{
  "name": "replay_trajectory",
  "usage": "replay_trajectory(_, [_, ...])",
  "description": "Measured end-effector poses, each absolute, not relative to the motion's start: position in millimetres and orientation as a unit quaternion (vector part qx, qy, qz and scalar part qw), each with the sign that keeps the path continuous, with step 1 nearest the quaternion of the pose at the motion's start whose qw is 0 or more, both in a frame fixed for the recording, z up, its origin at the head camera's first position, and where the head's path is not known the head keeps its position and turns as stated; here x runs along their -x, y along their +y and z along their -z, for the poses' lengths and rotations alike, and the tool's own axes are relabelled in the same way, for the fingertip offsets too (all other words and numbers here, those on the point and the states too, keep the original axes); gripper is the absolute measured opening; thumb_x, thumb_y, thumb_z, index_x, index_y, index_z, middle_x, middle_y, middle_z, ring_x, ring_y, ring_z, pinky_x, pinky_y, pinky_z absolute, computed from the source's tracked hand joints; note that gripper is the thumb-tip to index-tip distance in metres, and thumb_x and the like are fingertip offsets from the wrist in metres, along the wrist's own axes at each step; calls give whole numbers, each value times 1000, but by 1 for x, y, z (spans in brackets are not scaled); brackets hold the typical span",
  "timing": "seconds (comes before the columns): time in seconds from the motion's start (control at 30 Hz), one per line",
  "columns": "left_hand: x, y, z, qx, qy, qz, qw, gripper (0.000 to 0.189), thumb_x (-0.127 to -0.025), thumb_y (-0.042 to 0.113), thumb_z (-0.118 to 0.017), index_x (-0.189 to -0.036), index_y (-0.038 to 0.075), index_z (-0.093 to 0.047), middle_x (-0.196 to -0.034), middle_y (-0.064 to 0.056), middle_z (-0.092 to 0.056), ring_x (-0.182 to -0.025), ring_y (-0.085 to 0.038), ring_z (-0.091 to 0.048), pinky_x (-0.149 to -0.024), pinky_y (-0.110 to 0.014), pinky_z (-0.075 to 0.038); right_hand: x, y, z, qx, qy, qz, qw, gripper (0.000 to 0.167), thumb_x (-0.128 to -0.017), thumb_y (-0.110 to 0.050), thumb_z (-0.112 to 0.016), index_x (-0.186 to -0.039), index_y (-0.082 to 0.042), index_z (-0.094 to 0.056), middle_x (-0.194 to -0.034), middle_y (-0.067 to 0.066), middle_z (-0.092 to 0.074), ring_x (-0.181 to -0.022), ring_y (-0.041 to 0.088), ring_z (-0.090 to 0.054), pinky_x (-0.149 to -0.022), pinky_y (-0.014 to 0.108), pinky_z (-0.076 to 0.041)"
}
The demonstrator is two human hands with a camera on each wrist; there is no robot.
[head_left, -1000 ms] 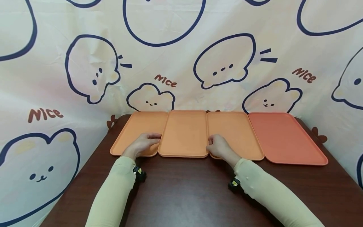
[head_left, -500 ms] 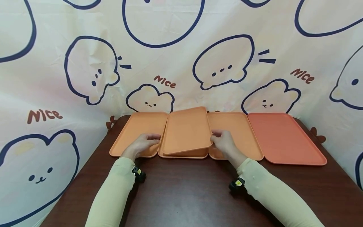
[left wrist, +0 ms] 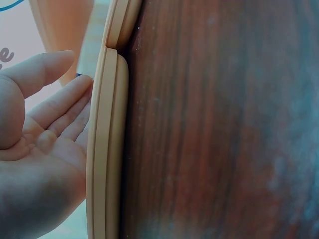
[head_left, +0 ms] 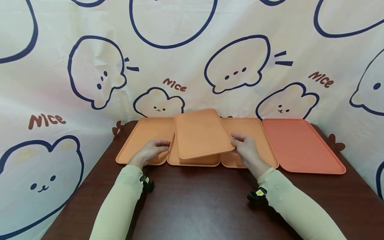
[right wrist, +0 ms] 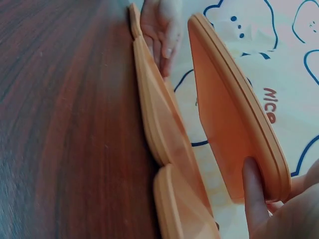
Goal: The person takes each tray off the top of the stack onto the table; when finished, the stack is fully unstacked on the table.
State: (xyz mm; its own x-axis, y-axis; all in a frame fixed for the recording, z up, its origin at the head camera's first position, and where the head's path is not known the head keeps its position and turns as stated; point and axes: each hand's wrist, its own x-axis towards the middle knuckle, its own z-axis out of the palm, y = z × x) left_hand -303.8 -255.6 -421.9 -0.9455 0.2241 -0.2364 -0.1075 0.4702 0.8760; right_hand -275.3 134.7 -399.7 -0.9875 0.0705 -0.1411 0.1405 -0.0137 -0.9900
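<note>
My right hand pinches the right edge of an orange tray and holds it tilted in the air. In the right wrist view the raised tray stands apart from the trays below, with a finger against its underside. Beneath it another orange tray lies on the table, partly covered. My left hand stays over the left orange tray near its right edge. In the left wrist view that hand has its fingers loosely extended, with nothing between thumb and fingers.
Right of the raised tray lies another orange tray, and beyond it a coral-red tray. All rest in a row at the back of the dark wooden table. A patterned curtain hangs directly behind.
My right hand has lifted the upper tray of the second position by its right edge and moved it up and to the right. My left hand has stayed in place.
</note>
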Motion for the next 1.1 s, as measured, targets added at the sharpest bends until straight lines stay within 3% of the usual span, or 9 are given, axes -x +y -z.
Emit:
replay_trajectory(0.13, [304,-256,421,-36,843,-513,158,48,-111,18,-58,-156,1,-55,-166,-21,-48,-159,-39,-37,-132,-56,-29,274,147,391,-80,697,712,22,45,-112,-6,-51,-156,2,-54,-154,21,-51,-101,11,-66,-73,19,-61])
replay_trajectory(0.27, [304,-256,423,-37,841,-516,156,48,-111,17,-58,-155,-1,-55,-164,-22,-50,-157,-39,-39,-131,-55,-31,275,159,386,-96,699,708,10,43,-114,-10,-50,-156,0,-55,-151,17,-54,-99,6,-65,-76,15,-60])
replay_trajectory(0.5, [304,-255,424,-40,838,-522,152,50,-110,17,-60,-155,-3,-54,-163,-24,-51,-157,-40,-40,-131,-56,-31,275,186,386,-95,702,706,-5,44,-113,-17,-57,-152,3,-58,-108,-6,-70,-84,-1,-71,-75,18,-62])
replay_trajectory(0.63, [303,-255,424,-37,839,-522,149,52,-109,20,-62,-155,-3,-54,-162,-24,-52,-156,-40,-40,-131,-57,-29,275,203,389,-62,713,698,13,48,-112,-20,-60,-152,5,-57,-95,-15,-71,-81,1,-73,-73,20,-63])
replay_trajectory(0.97, [303,-254,424,-28,845,-510,158,47,-111,17,-59,-155,1,-56,-165,-22,-50,-159,-38,-37,-131,-53,-31,269,236,396,3,726,681,94,32,-111,-17,-63,-138,-1,-71,-94,-8,-79,-83,9,-78,-75,28,-66])
replay_trajectory(1.1, [304,-253,423,-28,846,-509,160,47,-111,17,-58,-155,1,-56,-165,-22,-50,-159,-38,-37,-131,-53,-32,263,240,396,36,743,658,118,39,-111,-16,-61,-142,7,-64,-95,-7,-80,-81,10,-78,-73,29,-66])
